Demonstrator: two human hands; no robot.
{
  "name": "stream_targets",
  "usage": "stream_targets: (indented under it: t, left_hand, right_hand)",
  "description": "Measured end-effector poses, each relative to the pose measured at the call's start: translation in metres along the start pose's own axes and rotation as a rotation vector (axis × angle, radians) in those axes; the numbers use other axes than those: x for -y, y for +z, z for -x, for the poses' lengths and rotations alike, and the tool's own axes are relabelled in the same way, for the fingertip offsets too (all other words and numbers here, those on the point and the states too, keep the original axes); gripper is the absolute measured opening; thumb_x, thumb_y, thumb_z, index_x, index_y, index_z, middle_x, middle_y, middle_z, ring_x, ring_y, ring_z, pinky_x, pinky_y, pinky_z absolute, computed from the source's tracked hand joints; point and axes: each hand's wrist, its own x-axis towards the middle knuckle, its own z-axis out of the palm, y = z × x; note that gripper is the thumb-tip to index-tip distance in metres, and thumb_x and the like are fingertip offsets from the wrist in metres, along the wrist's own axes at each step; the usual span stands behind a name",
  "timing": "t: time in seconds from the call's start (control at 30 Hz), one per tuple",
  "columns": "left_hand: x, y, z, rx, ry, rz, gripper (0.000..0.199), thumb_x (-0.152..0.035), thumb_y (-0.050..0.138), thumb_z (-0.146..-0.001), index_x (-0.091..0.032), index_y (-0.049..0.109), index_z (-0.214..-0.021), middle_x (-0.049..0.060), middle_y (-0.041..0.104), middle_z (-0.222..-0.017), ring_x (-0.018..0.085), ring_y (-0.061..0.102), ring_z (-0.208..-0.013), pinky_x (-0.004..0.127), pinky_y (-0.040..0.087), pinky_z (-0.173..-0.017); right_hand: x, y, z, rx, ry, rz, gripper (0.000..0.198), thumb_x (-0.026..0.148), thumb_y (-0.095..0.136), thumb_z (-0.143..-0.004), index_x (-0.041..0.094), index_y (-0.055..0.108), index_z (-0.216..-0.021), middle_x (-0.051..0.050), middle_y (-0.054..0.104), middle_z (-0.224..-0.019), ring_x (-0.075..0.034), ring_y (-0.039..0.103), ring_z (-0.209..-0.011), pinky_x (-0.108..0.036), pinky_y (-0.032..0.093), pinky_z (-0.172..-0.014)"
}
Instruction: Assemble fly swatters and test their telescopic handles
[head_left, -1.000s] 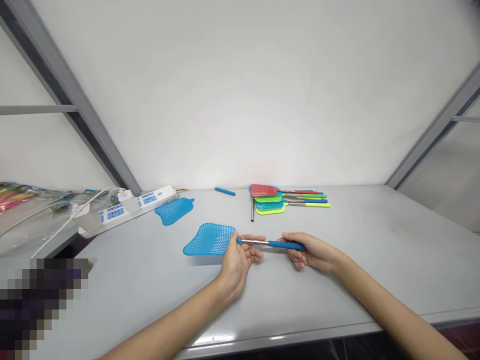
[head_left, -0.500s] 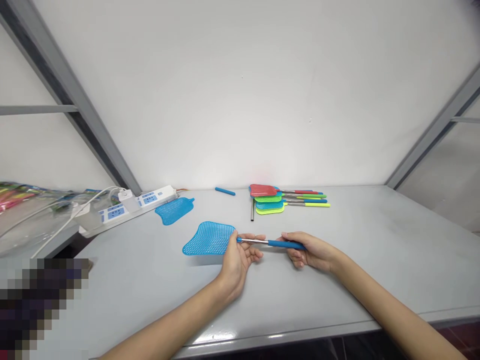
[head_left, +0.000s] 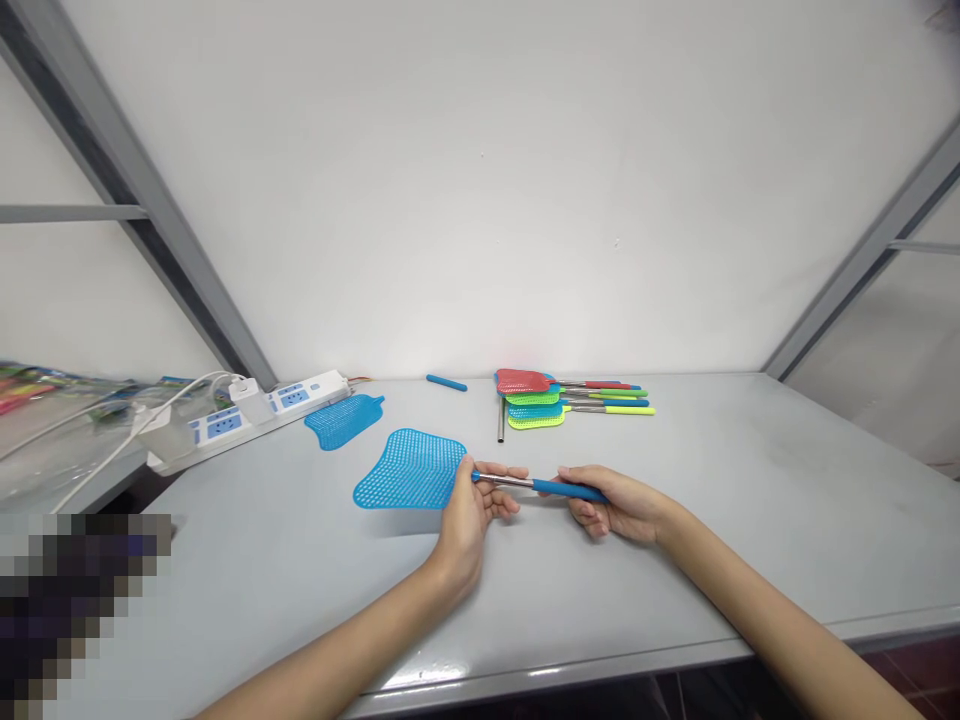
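A blue fly swatter (head_left: 414,470) is held above the table, its mesh head to the left. My left hand (head_left: 466,520) grips it where the head joins the metal rod, thumb on top and fingers curled below. Around the blue handle sleeve at the other end closes my right hand (head_left: 611,503). Beyond the hands lies a pile of fly swatters (head_left: 525,382) in red, green, blue and yellow. A loose blue swatter head (head_left: 345,421) rests at the left, and a separate blue handle sleeve (head_left: 447,383) is near the wall. One metal rod (head_left: 501,420) lies beside the pile.
A white power strip (head_left: 255,415) with plugged-in chargers and cables lies along the left side of the grey table (head_left: 750,480). Behind it stands a white wall (head_left: 480,200). Plastic packaging (head_left: 67,440) is at the far left, above a pixelated patch.
The swatter's mesh head has tilted, showing more of its face, and shifted slightly left. Both hands keep their hold. The whole view has moved a little.
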Motion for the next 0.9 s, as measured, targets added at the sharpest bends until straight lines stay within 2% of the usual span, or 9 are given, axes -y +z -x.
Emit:
stream_targets:
  t: [0.33,0.9]
  left_hand:
    - [0.0,-0.0005,-0.0016,-0.026,-0.066,0.035,0.031,-0.039,0.029,-0.077,-0.013,0.047,-0.073,0.013,0.064,-0.082,0.011,0.051,-0.044,0.026,0.038,-0.049]
    - [-0.0012,-0.0004,-0.0013,-0.019,-0.09,0.032,0.03,-0.038,0.031,-0.076,-0.013,0.048,-0.073,0.012,0.063,-0.082,0.01,0.05,-0.044,0.026,0.038,-0.049]
  right_hand:
    - [-0.001,-0.0005,-0.0009,-0.009,-0.011,0.02,0.023,0.037,0.044,-0.075,0.015,0.049,-0.075,0.004,0.042,-0.044,-0.006,0.034,-0.035,-0.018,0.028,-0.035]
    - [0.0011,0.0024,-0.0002,-0.017,-0.03,0.067,0.023,0.037,0.045,-0.075,0.015,0.045,-0.069,0.005,0.043,-0.043,-0.006,0.036,-0.034,-0.019,0.031,-0.036]
